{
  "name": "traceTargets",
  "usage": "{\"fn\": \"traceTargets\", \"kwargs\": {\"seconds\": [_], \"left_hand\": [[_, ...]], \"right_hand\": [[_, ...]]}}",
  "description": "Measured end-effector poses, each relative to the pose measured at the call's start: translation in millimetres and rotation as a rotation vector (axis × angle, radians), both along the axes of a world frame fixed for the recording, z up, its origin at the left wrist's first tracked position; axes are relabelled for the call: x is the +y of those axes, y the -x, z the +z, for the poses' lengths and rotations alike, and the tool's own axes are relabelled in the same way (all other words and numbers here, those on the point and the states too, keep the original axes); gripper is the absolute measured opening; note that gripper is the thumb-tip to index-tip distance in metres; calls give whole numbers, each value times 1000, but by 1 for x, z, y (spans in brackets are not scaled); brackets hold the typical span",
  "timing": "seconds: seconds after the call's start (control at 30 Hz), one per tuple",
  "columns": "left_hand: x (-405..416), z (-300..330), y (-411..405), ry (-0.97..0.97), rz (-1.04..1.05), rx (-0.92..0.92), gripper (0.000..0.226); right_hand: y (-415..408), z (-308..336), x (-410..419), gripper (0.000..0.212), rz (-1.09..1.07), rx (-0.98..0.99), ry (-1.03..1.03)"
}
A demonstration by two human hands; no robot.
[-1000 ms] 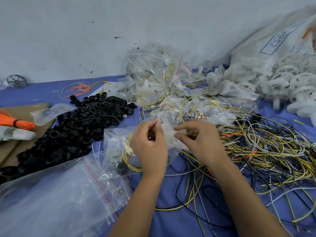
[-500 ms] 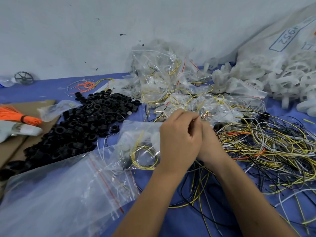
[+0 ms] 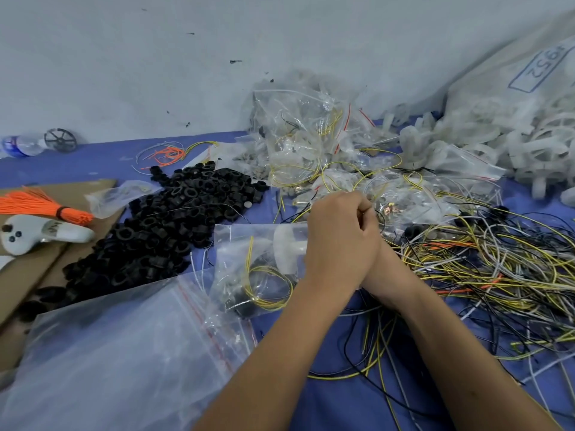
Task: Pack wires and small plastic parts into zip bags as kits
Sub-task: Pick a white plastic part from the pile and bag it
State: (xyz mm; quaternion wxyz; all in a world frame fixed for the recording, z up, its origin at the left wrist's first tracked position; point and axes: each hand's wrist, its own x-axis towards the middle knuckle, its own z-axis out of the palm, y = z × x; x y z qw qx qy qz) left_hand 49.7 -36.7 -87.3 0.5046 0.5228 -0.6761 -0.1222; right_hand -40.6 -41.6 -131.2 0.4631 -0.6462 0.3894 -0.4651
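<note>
Left hand [image 3: 337,241] grip at zip bag [image 3: 258,269] right edge, right hand hidden

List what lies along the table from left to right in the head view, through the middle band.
orange wire bundle → black plastic rings → zip bag being filled → left hand → loose wire tangle

Blue cloth-covered surface [image 3: 93,164], heap of black plastic rings [image 3: 161,231] at left centre, tangle of yellow, black and white wires [image 3: 485,275] at right, pile of filled zip bags [image 3: 311,144] by the wall, white plastic wheels [image 3: 497,144] far right, cardboard [image 3: 28,275] at left, empty zip bags [image 3: 118,362] near left, water bottle [image 3: 21,145] and black wheel [image 3: 60,140] far left.
</note>
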Motion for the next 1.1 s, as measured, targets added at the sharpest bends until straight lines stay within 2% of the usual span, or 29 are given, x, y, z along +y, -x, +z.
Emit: {"fn": "traceTargets", "kwargs": {"seconds": [0.1,0.2,0.33,0.4,0.47,0.57,0.67,0.8,0.93,1.1], "left_hand": [[-1,-2,-2,38,-17,39,9],[-4,-3,-7,103,4,36,8],[-7,-6,-14,119,47,-21,4],[-9,-5,-20,81,45,-42,5],[-16,-1,-31,-36,-54,61,4],[-29,7,-60,-181,-159,293,16],[-41,1,-92,-227,-85,181,21],[-42,-12,-111,-414,-165,-17,28],[-42,-9,-114,-480,-299,-32,17],[-44,-5,-112,-414,-337,-38,9]], "right_hand": [[-7,0,-1,48,-46,-72,-7],[-10,0,-2,50,-71,-225,-31],[-5,2,-5,19,-100,-340,-189],[-4,0,-7,22,-116,-298,-192],[-6,2,-6,22,-96,-231,-168],[-6,4,-3,19,-29,-213,-228],[1,0,-4,19,-18,-169,-254],[4,-1,-4,22,9,-148,-286],[3,1,-2,13,121,-189,-278],[5,3,1,12,240,-143,-238]]}}
